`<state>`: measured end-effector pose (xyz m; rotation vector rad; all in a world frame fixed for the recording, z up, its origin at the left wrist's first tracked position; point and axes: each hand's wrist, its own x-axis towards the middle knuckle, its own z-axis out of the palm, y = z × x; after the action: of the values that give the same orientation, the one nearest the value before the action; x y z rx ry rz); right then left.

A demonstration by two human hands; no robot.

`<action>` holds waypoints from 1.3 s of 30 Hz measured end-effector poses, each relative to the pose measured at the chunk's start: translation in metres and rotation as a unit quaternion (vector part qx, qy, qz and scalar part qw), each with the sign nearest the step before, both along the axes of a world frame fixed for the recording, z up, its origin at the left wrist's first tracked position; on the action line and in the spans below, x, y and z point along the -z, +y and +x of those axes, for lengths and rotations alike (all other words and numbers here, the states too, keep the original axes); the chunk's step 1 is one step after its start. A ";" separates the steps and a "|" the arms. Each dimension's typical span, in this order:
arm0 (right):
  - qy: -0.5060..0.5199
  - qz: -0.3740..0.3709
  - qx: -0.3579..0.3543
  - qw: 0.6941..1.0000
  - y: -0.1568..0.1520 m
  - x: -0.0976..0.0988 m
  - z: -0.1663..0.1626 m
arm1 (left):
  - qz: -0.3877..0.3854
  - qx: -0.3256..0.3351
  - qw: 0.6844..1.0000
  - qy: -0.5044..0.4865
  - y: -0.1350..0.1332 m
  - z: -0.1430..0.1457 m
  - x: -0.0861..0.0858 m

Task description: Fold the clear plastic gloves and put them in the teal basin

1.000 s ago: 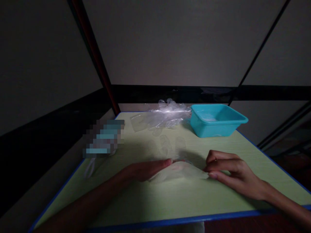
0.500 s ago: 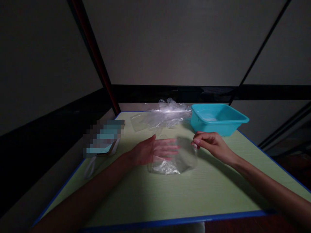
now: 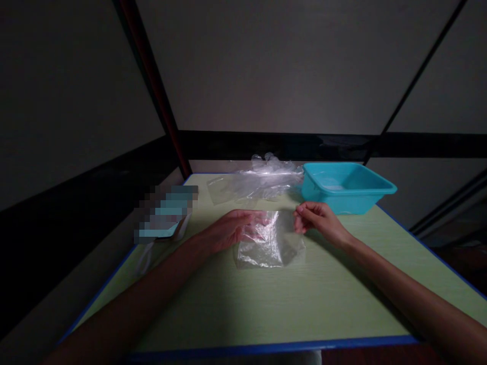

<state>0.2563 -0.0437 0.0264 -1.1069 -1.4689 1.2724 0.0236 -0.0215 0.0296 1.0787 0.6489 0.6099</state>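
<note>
A clear plastic bag point(image 3: 270, 246) lies folded on the pale green table point(image 3: 266, 309), near its middle. My left hand point(image 3: 236, 229) lies over the bag's left part with its fingers stretched out, partly seen through the plastic. My right hand point(image 3: 317, 219) pinches the bag's upper right edge between thumb and fingers, just in front of the turquoise tub point(image 3: 348, 186).
A heap of crumpled clear plastic bags point(image 3: 258, 181) lies at the table's far edge, left of the turquoise tub. A blurred blue and white object point(image 3: 165, 214) sits at the left edge. The table has a blue rim; dark rails and walls surround it.
Both hands moved away from the near edge toward the table's middle. The right hand lifted the bag's edge and carried it over toward the left, folding the plastic.
</note>
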 end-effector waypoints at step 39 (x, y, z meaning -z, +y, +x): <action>-0.071 0.066 0.093 0.991 0.012 0.029 -0.003 | 0.063 0.028 0.997 -0.020 0.041 0.003 0.013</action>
<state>0.2529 -0.0316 -0.0030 -1.2343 -1.4944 0.9702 0.0264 0.0191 0.0164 1.1950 0.5498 0.6297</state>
